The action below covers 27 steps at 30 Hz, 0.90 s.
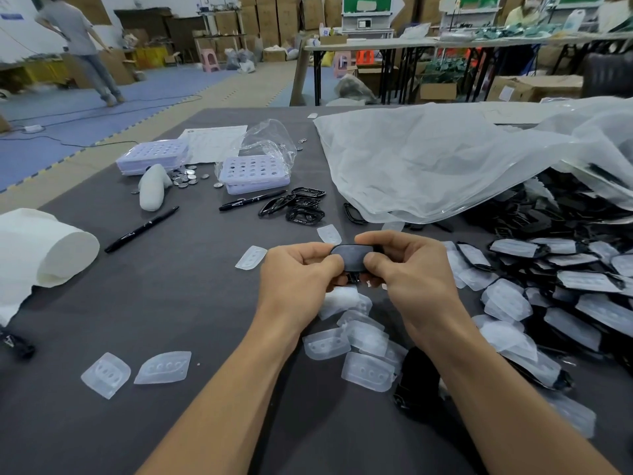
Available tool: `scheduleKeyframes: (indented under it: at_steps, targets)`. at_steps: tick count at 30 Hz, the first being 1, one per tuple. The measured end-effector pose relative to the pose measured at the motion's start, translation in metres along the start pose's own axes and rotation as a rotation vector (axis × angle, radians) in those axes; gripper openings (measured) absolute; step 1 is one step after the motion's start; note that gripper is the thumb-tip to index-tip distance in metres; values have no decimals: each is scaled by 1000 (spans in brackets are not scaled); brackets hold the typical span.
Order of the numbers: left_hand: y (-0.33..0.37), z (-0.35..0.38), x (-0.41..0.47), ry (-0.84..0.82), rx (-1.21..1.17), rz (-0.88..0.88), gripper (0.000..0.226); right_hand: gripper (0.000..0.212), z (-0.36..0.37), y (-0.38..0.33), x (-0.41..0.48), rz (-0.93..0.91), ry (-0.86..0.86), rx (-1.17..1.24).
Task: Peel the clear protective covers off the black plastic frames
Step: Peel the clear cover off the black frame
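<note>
A black plastic frame point(352, 257) is held above the grey table point(191, 303) between both hands. My left hand point(298, 272) grips its left end with curled fingers, thumb on the front face. My right hand point(407, 265) grips the right end the same way. Whether a clear cover is on this frame I cannot tell. Peeled clear covers point(359, 334) lie in a loose heap just below my hands, with a few more covers point(137, 370) at the front left. A big pile of covered frames point(561, 293) spreads at the right. Bare black frames point(301, 205) lie beyond my hands.
A large clear plastic bag point(445, 159) drapes over the pile at the back right. Two black markers point(140, 229), lilac hole trays point(255, 173), coin cells point(185, 176), and a white foam roll point(41, 248) sit to the left. A person walks far back left.
</note>
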<state>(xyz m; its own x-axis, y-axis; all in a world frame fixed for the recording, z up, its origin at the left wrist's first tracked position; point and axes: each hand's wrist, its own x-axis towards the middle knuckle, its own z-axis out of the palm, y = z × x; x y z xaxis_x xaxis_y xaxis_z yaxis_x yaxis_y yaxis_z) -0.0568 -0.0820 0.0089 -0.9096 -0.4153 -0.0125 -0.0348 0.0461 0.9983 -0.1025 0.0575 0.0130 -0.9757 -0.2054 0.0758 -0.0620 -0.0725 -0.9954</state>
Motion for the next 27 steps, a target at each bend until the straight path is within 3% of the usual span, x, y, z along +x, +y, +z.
scheduleKeyframes:
  at_steps: [4, 7, 9, 12, 21, 27]
  targets:
    - [1, 0, 1, 17, -7, 13, 30, 36, 1, -1, 0, 31, 32, -46]
    - [0, 3, 1, 22, 26, 41, 37, 22, 5, 0, -4, -66, 89, -242]
    - [0, 3, -1, 0, 36, 49, 39, 24, 6, 0, -5, -91, 94, -299]
    - [2, 3, -2, -31, 46, 51, 30, 31, 6, -1, -3, -60, 77, -238]
    - [4, -1, -1, 5, 45, 85, 42, 36, 4, -2, -3, -22, -15, -163]
    - [6, -4, -1, -109, -29, 49, 44, 34, 3, -4, -4, -28, 5, -107]
